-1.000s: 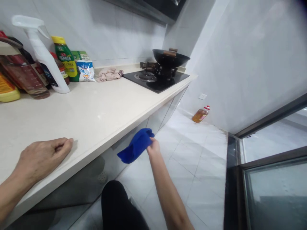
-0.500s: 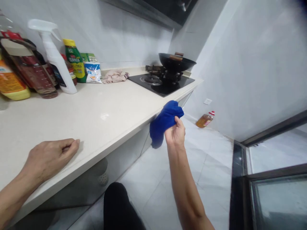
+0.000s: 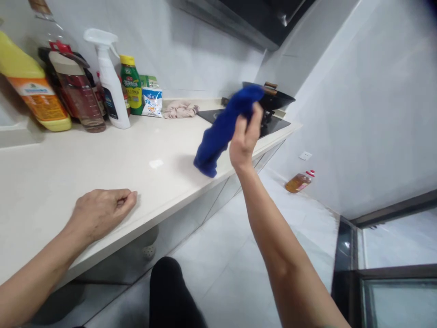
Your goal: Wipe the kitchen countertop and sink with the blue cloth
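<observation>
A blue cloth (image 3: 221, 132) hangs from my right hand (image 3: 246, 136), whose thumb and fingers are closed on its upper part. The cloth is held up over the front of the pale countertop (image 3: 164, 150), its lower end just above or touching the surface; I cannot tell which. My left hand (image 3: 102, 212) rests on the counter near the front edge, fingers curled into a loose fist with nothing seen in it. A small white patch (image 3: 156, 163), perhaps a reflection, shows on the counter between the hands.
Along the wall stand a yellow bottle (image 3: 41, 95), a white spray bottle (image 3: 114, 95), a green bottle (image 3: 131, 91) and a blue-white packet (image 3: 152, 102). A crumpled beige cloth (image 3: 180, 110) lies before the black hob, which bears a wok (image 3: 285, 99). An oil jug (image 3: 298, 182) is on the floor.
My right hand has raised the blue cloth from beside the cabinet front to above the counter. The view has shifted a little left; my left hand stays resting on the counter.
</observation>
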### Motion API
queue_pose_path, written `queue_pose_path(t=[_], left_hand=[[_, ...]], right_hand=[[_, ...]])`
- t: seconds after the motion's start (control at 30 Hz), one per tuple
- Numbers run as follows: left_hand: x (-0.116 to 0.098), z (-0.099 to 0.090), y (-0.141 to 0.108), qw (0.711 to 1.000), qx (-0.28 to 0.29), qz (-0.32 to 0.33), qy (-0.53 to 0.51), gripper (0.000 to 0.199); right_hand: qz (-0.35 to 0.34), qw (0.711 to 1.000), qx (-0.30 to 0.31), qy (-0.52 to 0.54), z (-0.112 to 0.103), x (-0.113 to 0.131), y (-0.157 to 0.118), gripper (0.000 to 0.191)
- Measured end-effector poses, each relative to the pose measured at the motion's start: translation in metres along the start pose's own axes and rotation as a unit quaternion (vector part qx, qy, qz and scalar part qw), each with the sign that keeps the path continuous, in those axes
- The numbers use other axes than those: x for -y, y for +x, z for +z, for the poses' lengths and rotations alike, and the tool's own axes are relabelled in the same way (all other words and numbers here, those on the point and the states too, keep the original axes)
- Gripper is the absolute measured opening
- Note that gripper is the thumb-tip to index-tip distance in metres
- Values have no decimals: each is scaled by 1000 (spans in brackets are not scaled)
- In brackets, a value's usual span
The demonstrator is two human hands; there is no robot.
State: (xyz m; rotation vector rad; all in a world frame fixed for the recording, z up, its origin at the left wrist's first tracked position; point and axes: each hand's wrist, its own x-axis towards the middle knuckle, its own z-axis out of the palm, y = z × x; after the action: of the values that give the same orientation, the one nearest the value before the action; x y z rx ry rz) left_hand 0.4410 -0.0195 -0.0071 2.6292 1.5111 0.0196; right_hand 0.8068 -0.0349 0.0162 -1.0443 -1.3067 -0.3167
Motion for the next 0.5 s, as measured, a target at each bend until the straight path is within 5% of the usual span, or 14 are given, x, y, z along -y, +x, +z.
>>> queue_pose_path(t=[0.13,0.2,0.37,0.5], left_hand=[[-1,1,-1,1000,5,3,-13,49],[1,1,0,1000,2,-2,-10,50],[4,2,0,1000,-1,-14,-1,54],[5,2,0,1000,5,-21,-9,57]], right_hand=[[71,960,234,-136,7,-1,-58,35],[85,936,295,-174,14,-3,-74,39],[49,941,284,-176,28,-4,-81,46],[47,971,142,-187,16,1,-94,31]])
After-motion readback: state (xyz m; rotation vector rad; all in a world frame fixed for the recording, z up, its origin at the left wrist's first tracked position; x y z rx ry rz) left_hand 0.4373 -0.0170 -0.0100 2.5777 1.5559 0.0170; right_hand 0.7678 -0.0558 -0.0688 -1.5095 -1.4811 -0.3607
